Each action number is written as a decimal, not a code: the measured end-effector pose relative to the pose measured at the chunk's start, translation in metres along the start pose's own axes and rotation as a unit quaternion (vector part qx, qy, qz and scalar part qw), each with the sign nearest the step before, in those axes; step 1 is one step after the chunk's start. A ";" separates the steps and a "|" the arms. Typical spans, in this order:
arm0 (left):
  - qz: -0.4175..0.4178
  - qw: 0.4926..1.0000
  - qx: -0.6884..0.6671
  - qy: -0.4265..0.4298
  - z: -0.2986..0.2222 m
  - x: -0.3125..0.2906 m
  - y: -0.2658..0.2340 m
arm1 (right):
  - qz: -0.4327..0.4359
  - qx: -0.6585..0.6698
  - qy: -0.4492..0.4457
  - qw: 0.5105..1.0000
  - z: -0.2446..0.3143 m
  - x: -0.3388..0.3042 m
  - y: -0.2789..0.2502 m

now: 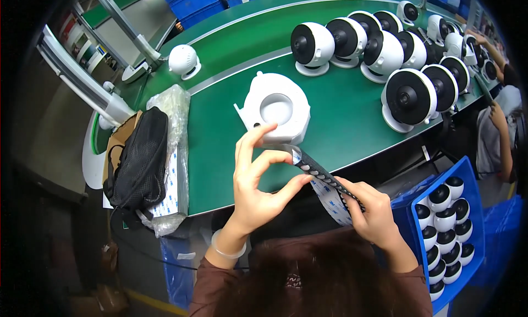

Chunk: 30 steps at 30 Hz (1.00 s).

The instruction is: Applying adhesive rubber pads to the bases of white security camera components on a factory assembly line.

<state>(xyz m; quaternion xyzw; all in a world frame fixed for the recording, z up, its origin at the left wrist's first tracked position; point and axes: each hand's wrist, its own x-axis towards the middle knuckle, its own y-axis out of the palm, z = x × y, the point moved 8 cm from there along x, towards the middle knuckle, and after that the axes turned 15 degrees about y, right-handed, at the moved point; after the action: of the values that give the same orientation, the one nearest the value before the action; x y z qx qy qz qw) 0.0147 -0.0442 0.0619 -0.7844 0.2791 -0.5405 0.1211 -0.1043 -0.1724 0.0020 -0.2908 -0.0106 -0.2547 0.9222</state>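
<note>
My right hand (371, 207) grips a bent black sheet of adhesive pads (320, 173) with pale round spots along its face. White backing with blue print (331, 202) curves down beneath it. At the sheet's far end, my left hand (258, 188) has its index finger and thumb at the edge, its other fingers raised. A pale, glossy flap shows by these fingertips; what it is stays unclear. Just beyond my left hand, a white rounded fixture (264, 94) with a circular recess sits on the green table (220, 152).
White ball-shaped devices with black fronts (346, 36) crowd the table's right side; another white one (183, 60) stands far left. A black mesh bag (140, 163) lies by clear plastic wrap (173, 111). A blue crate (474, 207) holds several smaller balls. Another person's hand (498, 116) works at right.
</note>
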 end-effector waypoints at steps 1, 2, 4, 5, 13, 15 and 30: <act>0.011 0.999 0.042 0.032 -0.005 0.003 -0.001 | -0.009 -0.014 -0.013 1.000 0.002 -0.002 0.000; 0.023 0.997 0.048 0.054 -0.008 0.003 0.000 | -0.017 -0.028 -0.027 0.999 0.005 -0.004 0.001; 0.005 0.999 -0.037 -0.008 -0.002 0.001 0.001 | -0.021 -0.026 -0.030 0.999 0.007 -0.008 0.003; -0.011 0.990 -0.125 -0.067 0.003 0.000 0.004 | -0.029 -0.024 -0.032 0.999 0.007 -0.010 0.003; 0.059 0.991 -0.120 -0.019 -0.001 0.005 0.008 | 0.026 0.021 -0.034 0.999 0.002 0.005 0.006; 0.051 0.992 -0.118 0.000 -0.007 0.012 0.005 | 0.092 0.093 -0.110 0.985 0.011 0.014 0.002; -0.036 0.987 -0.139 -0.069 -0.001 0.000 -0.005 | 0.022 0.158 -0.076 0.984 0.045 0.039 0.008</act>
<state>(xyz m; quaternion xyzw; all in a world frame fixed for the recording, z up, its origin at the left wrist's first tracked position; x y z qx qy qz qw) 0.0153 -0.0406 0.0649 -0.8387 0.3141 -0.4448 0.0100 -0.0610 -0.1609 0.0417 -0.1599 -0.1142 -0.2064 0.9586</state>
